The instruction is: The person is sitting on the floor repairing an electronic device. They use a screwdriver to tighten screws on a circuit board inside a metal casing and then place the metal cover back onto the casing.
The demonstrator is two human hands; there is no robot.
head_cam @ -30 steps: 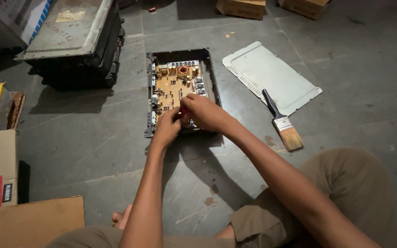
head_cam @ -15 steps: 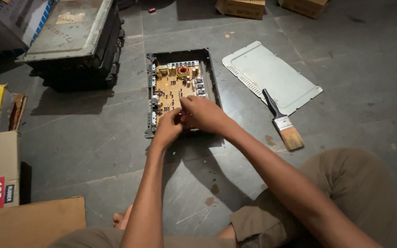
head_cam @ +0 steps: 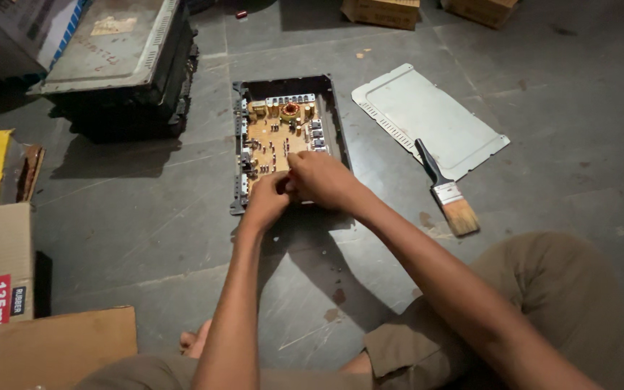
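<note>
An opened black device chassis [head_cam: 334,108] lies on the floor with a tan circuit board [head_cam: 276,137] inside it. My left hand [head_cam: 267,202] and my right hand [head_cam: 323,180] meet over the near end of the board, fingers pinched together. What the fingertips hold, if anything, is hidden by the hands. The far end of the board carries a copper coil and several small parts.
A grey metal cover plate [head_cam: 427,119] lies right of the chassis, with a paintbrush [head_cam: 445,191] beside it. A stack of black units [head_cam: 120,68] stands at back left. Cardboard boxes [head_cam: 9,289] line the left edge. My knee [head_cam: 543,289] is at lower right.
Both hands have stayed over the near end of the board, with only slight finger movement. Nothing else has moved.
</note>
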